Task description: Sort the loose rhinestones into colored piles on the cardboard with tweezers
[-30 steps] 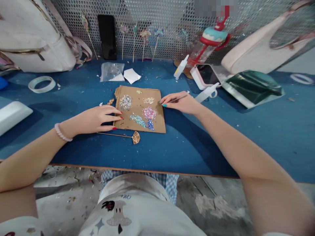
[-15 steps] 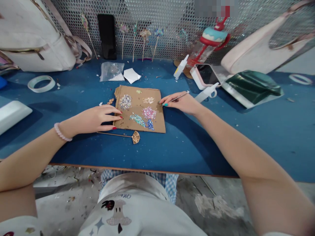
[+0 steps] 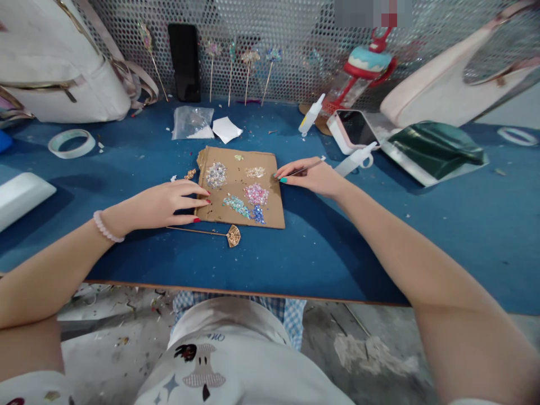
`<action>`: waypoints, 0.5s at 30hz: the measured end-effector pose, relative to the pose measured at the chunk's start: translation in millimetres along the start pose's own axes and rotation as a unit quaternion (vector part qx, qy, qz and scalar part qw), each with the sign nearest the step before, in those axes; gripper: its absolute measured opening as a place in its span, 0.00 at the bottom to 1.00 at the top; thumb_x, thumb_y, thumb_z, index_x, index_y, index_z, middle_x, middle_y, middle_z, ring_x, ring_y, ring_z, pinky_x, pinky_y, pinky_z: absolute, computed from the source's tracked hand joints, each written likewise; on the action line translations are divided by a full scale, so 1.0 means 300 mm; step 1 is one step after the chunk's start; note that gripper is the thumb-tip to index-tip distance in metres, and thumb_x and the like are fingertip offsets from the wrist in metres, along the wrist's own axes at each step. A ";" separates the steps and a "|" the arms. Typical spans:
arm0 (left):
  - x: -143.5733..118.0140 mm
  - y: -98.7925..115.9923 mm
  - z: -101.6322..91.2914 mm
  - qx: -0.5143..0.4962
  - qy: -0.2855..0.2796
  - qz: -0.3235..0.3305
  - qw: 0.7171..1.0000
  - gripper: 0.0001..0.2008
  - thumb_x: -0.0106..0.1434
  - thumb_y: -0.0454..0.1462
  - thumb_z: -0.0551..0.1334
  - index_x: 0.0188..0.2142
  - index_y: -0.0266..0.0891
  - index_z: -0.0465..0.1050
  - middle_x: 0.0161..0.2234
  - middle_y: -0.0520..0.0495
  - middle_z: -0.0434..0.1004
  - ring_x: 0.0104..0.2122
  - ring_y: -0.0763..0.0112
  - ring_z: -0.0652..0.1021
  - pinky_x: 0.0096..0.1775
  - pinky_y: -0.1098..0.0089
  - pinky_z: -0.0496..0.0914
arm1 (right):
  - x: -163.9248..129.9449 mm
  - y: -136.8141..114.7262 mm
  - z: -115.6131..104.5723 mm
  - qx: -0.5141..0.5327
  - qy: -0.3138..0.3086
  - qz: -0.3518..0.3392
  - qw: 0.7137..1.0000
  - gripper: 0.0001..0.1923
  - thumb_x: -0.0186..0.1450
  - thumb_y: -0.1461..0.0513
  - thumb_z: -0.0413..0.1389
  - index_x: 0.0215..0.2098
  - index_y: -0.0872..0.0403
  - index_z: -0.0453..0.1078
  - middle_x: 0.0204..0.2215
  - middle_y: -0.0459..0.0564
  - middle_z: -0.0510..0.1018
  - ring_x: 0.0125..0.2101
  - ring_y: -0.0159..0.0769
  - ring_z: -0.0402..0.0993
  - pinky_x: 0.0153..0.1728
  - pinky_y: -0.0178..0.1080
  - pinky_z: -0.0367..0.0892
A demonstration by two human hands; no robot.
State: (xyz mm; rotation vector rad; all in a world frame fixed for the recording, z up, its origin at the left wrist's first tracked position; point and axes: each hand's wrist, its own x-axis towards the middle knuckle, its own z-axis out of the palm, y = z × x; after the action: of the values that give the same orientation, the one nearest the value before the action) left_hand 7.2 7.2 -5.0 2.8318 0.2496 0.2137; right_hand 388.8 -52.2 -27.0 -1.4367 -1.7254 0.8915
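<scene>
A single head-worn camera, fairly near, looks forward and down from above the wearer's torso (image 3: 236, 354), facing the far edge of the bench (image 3: 295, 259).

The fingers (image 3: 287, 168) (right hand (image 3: 318, 179)) partly hide the slim tool (image 3: 313, 165).

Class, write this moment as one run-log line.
left hand: on cardboard, left side; right hand: holds thin tool; glittery piles: on cardboard; gold fan-headed pin: on table

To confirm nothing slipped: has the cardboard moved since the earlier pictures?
No, the cardboard shows no shift either way against the white paper behind it.
</scene>
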 end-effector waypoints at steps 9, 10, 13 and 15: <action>-0.003 0.001 -0.002 0.036 -0.011 0.008 0.999 0.15 0.72 0.39 0.56 0.55 0.40 0.72 0.60 0.40 0.68 0.59 0.60 0.70 0.63 0.55 0.63 | 0.004 -0.008 0.003 -0.018 -0.002 -0.013 1.000 0.13 0.53 0.49 0.64 0.25 0.49 0.76 0.38 0.50 0.83 0.40 0.44 0.78 0.43 0.50 0.73; -0.003 0.001 -0.003 0.037 -0.011 0.008 0.999 0.15 0.72 0.40 0.56 0.55 0.40 0.72 0.60 0.40 0.68 0.59 0.60 0.70 0.63 0.54 0.63 | 0.004 -0.008 0.004 -0.019 -0.002 -0.014 1.000 0.13 0.53 0.49 0.64 0.25 0.49 0.76 0.38 0.50 0.83 0.40 0.44 0.78 0.43 0.50 0.73; -0.002 0.000 -0.005 0.040 -0.009 0.009 0.999 0.15 0.72 0.40 0.56 0.55 0.41 0.72 0.60 0.39 0.69 0.59 0.60 0.70 0.63 0.54 0.63 | 0.005 -0.008 0.004 -0.015 -0.002 -0.017 1.000 0.12 0.53 0.49 0.64 0.24 0.48 0.76 0.38 0.50 0.83 0.40 0.44 0.78 0.43 0.50 0.73; -0.001 0.001 -0.005 0.041 -0.007 0.011 0.999 0.15 0.72 0.40 0.56 0.55 0.41 0.72 0.59 0.39 0.69 0.58 0.60 0.70 0.63 0.55 0.63 | 0.006 -0.006 0.003 -0.011 -0.002 -0.015 1.000 0.12 0.53 0.50 0.65 0.24 0.48 0.76 0.38 0.50 0.83 0.41 0.44 0.78 0.44 0.50 0.73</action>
State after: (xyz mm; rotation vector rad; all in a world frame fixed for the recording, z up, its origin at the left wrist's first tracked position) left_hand 6.7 7.4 -3.6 2.9175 0.2300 0.1936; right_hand 386.9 -50.7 -25.9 -1.4199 -1.7606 0.8613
